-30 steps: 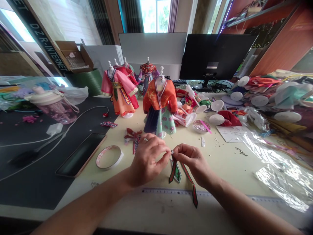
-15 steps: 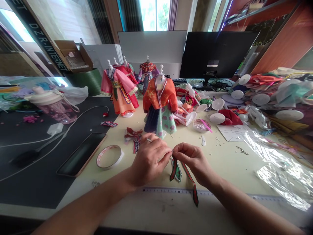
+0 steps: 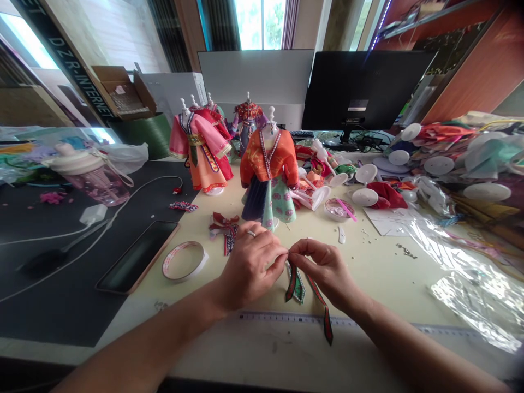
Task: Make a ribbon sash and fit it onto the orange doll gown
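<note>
My left hand (image 3: 254, 259) and my right hand (image 3: 321, 267) meet fingertip to fingertip above the table, both pinching the upper end of a patterned ribbon (image 3: 292, 284). From that pinch hang a short red-and-black tail and a green piece (image 3: 299, 289) edged with pale beads. A longer red-and-green strip (image 3: 326, 316) trails below my right hand, over a ruler (image 3: 282, 317). The exact spot gripped is hidden by my fingers. Just beyond my hands stands a small dress form in an orange jacket (image 3: 272, 155) and floral skirt.
Left of my hands lie a tape roll (image 3: 203, 265), a red bow (image 3: 223, 221) and a phone (image 3: 137, 259). More dressed forms (image 3: 200, 144) stand behind. At right are a dish (image 3: 333, 214), scattered beads (image 3: 405, 251), clear plastic (image 3: 475, 305) and heaped doll clothes on stands. Monitors (image 3: 364, 93) back the table.
Almost nothing differs. Both hands keep the same pinch on the ribbon, and the view has shifted very slightly.
</note>
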`<control>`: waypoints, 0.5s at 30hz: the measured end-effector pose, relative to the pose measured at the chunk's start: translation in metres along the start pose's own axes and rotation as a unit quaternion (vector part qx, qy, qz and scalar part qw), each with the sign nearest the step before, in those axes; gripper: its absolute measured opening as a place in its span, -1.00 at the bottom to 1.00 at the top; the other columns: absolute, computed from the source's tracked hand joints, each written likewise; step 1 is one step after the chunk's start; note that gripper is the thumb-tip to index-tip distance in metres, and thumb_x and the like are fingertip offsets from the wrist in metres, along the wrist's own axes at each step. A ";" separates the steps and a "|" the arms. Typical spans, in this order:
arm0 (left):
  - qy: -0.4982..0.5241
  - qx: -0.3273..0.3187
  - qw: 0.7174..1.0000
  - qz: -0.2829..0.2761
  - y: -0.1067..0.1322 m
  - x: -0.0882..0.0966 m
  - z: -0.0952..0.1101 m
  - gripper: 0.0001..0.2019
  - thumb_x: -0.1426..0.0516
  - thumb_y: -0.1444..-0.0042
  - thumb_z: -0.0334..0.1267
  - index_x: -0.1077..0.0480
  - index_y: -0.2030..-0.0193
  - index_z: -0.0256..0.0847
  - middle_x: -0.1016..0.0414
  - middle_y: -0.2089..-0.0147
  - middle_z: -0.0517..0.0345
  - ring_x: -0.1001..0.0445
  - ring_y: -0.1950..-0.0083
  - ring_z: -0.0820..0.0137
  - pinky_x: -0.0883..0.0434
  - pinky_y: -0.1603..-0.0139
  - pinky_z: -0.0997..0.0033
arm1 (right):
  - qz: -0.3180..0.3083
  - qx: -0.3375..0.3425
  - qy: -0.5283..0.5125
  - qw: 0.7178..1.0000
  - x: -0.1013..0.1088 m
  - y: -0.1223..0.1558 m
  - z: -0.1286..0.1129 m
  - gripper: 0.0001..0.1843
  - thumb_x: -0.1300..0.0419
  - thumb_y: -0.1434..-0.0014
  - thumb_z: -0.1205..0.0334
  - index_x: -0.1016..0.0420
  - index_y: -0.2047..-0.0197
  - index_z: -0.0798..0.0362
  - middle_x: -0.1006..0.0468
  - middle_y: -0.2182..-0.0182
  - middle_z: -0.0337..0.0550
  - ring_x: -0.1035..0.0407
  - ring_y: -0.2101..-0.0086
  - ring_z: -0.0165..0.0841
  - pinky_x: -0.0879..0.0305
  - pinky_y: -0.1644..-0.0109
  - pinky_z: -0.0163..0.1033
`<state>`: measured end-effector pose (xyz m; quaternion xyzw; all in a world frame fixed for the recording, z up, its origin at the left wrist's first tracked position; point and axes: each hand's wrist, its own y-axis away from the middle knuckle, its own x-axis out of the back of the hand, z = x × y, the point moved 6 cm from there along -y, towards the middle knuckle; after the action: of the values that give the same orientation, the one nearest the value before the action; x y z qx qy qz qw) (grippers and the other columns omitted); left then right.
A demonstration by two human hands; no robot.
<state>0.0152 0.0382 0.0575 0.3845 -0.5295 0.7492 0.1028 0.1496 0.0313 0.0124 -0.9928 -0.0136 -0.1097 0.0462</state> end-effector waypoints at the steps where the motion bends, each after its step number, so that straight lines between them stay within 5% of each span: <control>1: 0.001 0.002 1.000 -0.001 0.000 0.000 0.000 -0.91 -0.12 -0.11 -0.42 -0.42 0.35 -0.19 -0.47 0.38 0.19 -0.31 0.29 0.39 -0.23 -0.04 0.21 | -0.001 -0.001 0.000 1.000 0.000 0.000 0.000 -0.85 -0.18 -0.07 0.18 -0.50 0.42 0.07 -0.48 0.47 -0.23 -0.32 0.40 -0.40 -0.25 0.27 -0.28; 15: 0.088 0.063 0.994 -0.035 -0.006 -0.002 -0.006 -0.89 -0.10 -0.11 -0.42 -0.41 0.40 -0.21 -0.47 0.41 0.20 -0.34 0.32 0.42 -0.24 0.03 0.25 | -0.002 -0.008 -0.013 1.000 0.000 0.000 0.002 -0.83 -0.18 -0.08 0.16 -0.48 0.41 0.08 -0.44 0.50 -0.24 -0.29 0.44 -0.42 -0.23 0.33 -0.30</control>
<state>0.0168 0.0465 0.0592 0.3417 -0.4561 0.8078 0.1506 0.1498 0.0314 0.0099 -0.9945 -0.0153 -0.0970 0.0374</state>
